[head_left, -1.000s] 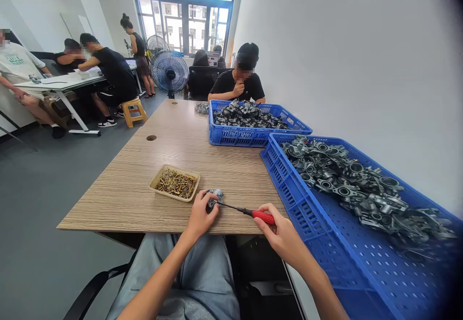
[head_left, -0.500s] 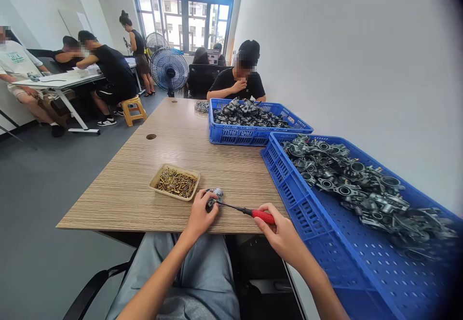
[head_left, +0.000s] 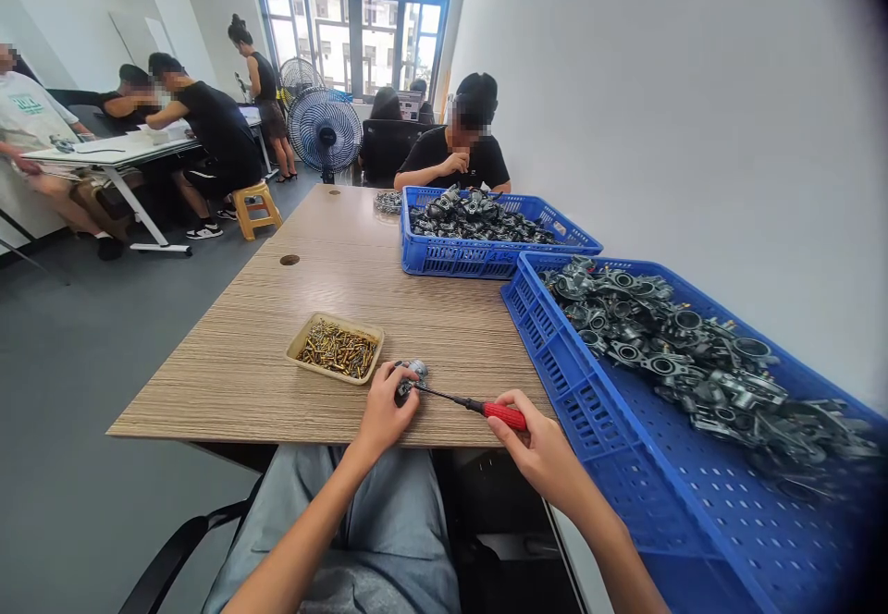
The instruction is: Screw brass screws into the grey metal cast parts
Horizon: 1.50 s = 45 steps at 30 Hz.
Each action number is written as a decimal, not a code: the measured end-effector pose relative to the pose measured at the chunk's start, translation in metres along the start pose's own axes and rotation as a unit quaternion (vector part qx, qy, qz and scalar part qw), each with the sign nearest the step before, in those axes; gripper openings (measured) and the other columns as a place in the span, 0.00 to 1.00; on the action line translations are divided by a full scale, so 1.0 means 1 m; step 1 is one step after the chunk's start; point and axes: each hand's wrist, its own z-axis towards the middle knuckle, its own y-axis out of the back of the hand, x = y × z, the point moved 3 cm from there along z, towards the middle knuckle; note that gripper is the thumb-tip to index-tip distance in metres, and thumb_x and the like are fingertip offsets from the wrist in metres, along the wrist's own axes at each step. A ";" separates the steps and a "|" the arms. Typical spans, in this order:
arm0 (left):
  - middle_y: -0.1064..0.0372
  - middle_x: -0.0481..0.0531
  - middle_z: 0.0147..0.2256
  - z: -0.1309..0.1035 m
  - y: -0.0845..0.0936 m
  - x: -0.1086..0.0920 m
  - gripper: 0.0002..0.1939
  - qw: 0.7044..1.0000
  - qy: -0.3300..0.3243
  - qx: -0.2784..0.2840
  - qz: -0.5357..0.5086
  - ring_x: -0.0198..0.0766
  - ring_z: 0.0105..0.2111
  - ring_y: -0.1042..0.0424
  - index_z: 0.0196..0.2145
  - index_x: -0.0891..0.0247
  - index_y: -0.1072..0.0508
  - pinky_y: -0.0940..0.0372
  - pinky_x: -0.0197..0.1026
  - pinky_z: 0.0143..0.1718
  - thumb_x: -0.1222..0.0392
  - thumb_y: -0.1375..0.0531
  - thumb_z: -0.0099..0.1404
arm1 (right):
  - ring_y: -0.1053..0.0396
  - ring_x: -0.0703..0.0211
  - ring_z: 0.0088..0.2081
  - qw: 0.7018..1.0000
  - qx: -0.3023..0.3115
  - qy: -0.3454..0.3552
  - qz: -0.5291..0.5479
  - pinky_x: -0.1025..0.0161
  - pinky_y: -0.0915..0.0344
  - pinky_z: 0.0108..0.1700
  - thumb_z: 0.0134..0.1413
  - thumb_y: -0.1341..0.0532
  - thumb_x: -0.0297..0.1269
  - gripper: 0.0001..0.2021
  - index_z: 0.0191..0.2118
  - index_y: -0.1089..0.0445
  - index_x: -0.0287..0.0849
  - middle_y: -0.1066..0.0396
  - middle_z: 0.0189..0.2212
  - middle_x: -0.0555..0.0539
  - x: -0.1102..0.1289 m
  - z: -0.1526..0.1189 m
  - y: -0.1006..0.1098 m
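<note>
My left hand (head_left: 389,407) is closed around a small grey metal carburetor (head_left: 418,369) on the table, its fingers covering much of the part. In my right hand (head_left: 537,443) is a screwdriver (head_left: 505,415) with a red handle and a long dark shaft. The shaft points left, and its tip meets the carburetor beside my left fingertips; the exact contact point is hidden. Left of the carburetor sits a shallow beige tray (head_left: 295,362) holding many small brass-coloured screws or jets.
A blue crate (head_left: 589,392) of metal carburetors stands close on my right. Another blue crate (head_left: 450,263) of similar parts is farther back, with a person (head_left: 454,156) seated behind it. A fan (head_left: 326,133) and other people are beyond the wood-grain table (head_left: 333,263).
Both hands, the screwdriver and the carburetor keep nearly the same positions. The view has shifted very slightly.
</note>
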 end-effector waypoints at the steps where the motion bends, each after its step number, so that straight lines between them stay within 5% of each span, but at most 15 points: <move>1: 0.33 0.55 0.47 0.000 0.000 0.000 0.11 1.000 0.000 0.000 0.000 0.46 0.54 0.31 0.43 0.58 0.25 0.36 0.50 0.59 0.67 0.41 0.64 | 0.38 0.57 0.25 1.000 0.000 0.000 -0.001 0.62 0.43 0.30 0.67 0.46 0.52 0.14 0.43 0.38 0.47 0.32 0.25 0.53 0.000 0.000 0.000; 45: 0.33 0.55 0.46 0.000 0.001 -0.001 0.11 1.000 0.000 -0.005 0.006 0.46 0.53 0.31 0.43 0.58 0.26 0.36 0.49 0.57 0.67 0.42 0.64 | 0.36 0.57 0.27 1.000 0.004 -0.006 0.013 0.62 0.43 0.32 0.67 0.45 0.51 0.12 0.41 0.37 0.47 0.30 0.27 0.53 -0.003 0.002 -0.003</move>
